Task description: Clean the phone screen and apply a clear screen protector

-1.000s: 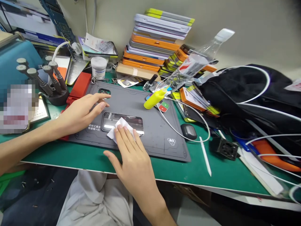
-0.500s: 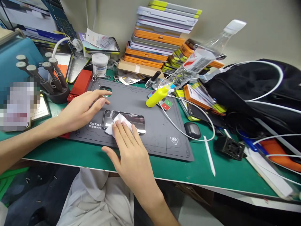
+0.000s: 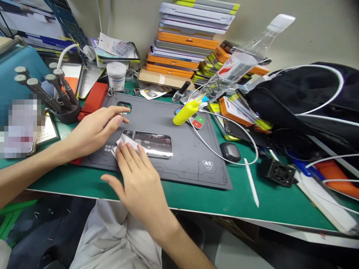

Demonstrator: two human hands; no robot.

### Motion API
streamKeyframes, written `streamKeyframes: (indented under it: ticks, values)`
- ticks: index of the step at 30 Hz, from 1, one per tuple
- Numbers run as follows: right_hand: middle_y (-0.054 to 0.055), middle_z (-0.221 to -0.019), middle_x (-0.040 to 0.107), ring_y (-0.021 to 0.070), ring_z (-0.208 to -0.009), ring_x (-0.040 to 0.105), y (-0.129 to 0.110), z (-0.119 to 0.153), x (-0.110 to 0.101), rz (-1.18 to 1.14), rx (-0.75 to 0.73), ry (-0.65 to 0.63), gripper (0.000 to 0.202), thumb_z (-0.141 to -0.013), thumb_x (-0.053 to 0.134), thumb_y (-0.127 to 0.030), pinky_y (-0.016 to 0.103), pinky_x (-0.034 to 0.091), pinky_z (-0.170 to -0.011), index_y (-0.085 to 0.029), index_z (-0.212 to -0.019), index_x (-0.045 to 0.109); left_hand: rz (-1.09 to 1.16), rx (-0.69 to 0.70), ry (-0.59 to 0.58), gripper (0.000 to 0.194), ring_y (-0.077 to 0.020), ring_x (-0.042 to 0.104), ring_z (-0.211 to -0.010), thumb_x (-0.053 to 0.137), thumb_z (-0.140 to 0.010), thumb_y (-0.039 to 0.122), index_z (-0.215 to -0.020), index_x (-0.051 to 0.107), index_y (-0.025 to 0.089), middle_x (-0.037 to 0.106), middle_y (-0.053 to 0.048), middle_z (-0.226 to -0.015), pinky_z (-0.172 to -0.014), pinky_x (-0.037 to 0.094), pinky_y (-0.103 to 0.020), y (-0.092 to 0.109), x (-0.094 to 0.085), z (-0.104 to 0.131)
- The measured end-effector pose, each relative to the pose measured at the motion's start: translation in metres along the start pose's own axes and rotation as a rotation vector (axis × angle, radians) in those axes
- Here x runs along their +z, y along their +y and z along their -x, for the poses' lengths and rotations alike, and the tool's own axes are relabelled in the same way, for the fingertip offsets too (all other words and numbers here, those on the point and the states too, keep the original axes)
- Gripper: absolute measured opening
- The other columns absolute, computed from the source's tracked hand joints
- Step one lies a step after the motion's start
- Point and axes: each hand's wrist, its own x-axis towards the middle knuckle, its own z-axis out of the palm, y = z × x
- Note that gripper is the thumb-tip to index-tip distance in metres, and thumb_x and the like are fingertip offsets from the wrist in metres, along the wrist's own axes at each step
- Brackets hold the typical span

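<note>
1. Your right hand (image 3: 140, 183) lies flat, its fingers together and straight, pressing one white wipe (image 3: 119, 142) down on the left end of the phone (image 3: 151, 142). It pinches nothing.
2. Your left hand (image 3: 92, 130) rests open on the mat just beside the phone's upper left corner, with the fingers stretched out and loosely together and nothing held in them.
3. There is one phone, a flat glossy rectangle with rounded corners. It lies lengthwise near the middle of the grey work mat (image 3: 179, 157), closer to the front edge.
4. The wipe is thin, soft and crumpled. Only a small corner shows beyond your fingertips.
5. The single mat is matte grey with moulded lines and a small cut-out window near its far left corner. It sits on a green table cover (image 3: 252, 205).
6. One black round stand (image 3: 67, 114) to your left holds five screwdrivers (image 3: 53, 89) with knurled metal caps, tilted outward.
7. One yellow plastic bottle (image 3: 186, 112) lies on its side at the mat's far edge.
8. One clear bottle (image 3: 238, 67) with a white cap leans over it.
9. One white stylus-shaped stick (image 3: 251, 183) lies on the green cover to the right of the mat, near one dark rounded case (image 3: 230, 151).
</note>
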Motion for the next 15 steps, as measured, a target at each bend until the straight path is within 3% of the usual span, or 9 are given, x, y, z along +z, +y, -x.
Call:
streamKeyframes:
  ticks: [7, 11, 15]
  values:
    - [0.028, -0.197, 0.062, 0.0407, -0.189, 0.061, 0.024, -0.042, 0.008, 0.007, 0.118, -0.061, 0.076, -0.136, 0.065, -0.057, 0.061, 0.045, -0.162, 0.001, -0.185, 0.068, -0.002, -0.002, 0.005, 0.087, -0.0391, 0.085, -0.153, 0.036, -0.132, 0.084, -0.178, 0.076, 0.022, 0.096, -0.016, -0.152, -0.14, 0.063, -0.054, 0.001, -0.002, 0.0]
    - [0.027, -0.195, 0.066, 0.0407, -0.186, 0.065, 0.021, -0.018, 0.006, -0.012, 0.092, -0.002, 0.073, -0.135, 0.068, -0.054, 0.06, 0.045, -0.162, 0.0, -0.185, 0.068, -0.018, 0.01, 0.0, 0.082, -0.0388, 0.085, -0.152, 0.038, -0.132, 0.078, -0.178, 0.076, 0.022, 0.096, -0.015, -0.15, -0.141, 0.062, -0.055, 0.0, 0.0, -0.001]
    - [0.024, -0.191, 0.071, 0.0401, -0.18, 0.072, 0.05, 0.02, -0.015, 0.007, 0.115, 0.054, 0.065, -0.138, 0.061, -0.051, 0.068, 0.047, -0.161, -0.008, -0.186, 0.071, -0.024, 0.03, -0.009, 0.076, -0.0382, 0.084, -0.155, 0.04, -0.132, 0.07, -0.178, 0.075, 0.02, 0.096, -0.014, -0.15, -0.143, 0.06, -0.055, 0.0, 0.002, -0.003]
